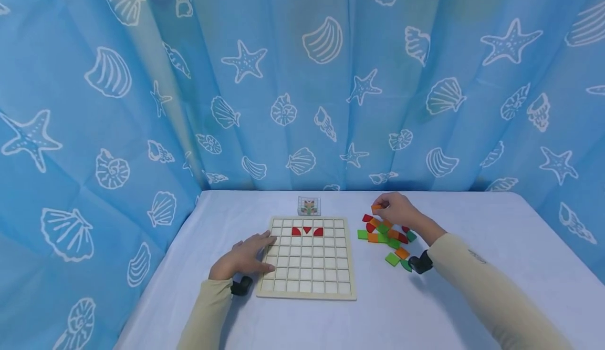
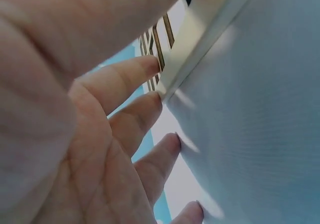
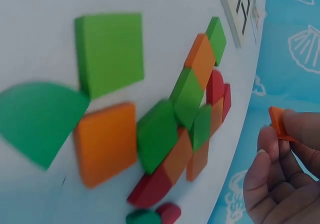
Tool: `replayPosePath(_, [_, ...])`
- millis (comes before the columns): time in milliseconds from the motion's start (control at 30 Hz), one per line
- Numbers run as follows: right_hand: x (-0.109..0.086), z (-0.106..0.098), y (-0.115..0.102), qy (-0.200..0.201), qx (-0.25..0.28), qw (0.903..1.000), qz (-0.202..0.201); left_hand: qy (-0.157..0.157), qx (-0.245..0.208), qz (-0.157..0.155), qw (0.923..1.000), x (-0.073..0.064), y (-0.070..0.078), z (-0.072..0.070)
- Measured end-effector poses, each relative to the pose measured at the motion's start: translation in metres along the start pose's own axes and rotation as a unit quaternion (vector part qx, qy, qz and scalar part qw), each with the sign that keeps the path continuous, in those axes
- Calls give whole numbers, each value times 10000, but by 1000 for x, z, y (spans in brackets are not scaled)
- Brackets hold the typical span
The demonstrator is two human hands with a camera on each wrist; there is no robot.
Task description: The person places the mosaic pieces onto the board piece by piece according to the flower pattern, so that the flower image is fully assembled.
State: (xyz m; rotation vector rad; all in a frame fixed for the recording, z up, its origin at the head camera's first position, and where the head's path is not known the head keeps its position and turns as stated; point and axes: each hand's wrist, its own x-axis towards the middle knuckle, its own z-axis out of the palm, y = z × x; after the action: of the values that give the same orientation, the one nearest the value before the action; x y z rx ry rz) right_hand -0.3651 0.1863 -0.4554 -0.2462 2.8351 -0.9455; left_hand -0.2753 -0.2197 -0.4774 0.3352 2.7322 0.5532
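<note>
An orange tile [image 3: 278, 123] is pinched between the thumb and fingers of my right hand [image 1: 398, 210], above the far side of a pile of loose tiles [image 1: 383, 237]. My left hand [image 1: 247, 255] rests at the left edge of a wooden grid board [image 1: 306, 297], fingers spread. In the left wrist view its fingertips [image 2: 152, 99] are right at the board's rim. Near the board's far side, two red quarter-round tiles [image 1: 318, 232] flank a red triangle tile [image 1: 307, 229] in the grid cells.
Behind the board lies a small card [image 1: 309, 206] with a coloured pattern on a grid. A green square tile [image 3: 112, 53] and a green quarter-round tile [image 3: 42, 119] sit at the pile's near side. A blue shell-print curtain [image 1: 283, 87] hangs beyond the white table [image 1: 397, 318].
</note>
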Motion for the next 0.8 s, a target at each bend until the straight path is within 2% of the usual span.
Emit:
replayPosePath(267, [6, 6, -15, -317, 19, 9995, 17, -33, -39, -74, 10000, 0, 1, 0])
replayPosePath(600, [16, 7, -33, -410, 52, 9989, -220, -29, 7, -111, 9999, 3, 2, -6])
replayPosePath(800, [16, 13, -40, -441, 188, 9988, -121, 42, 15, -22, 10000, 3, -1, -1])
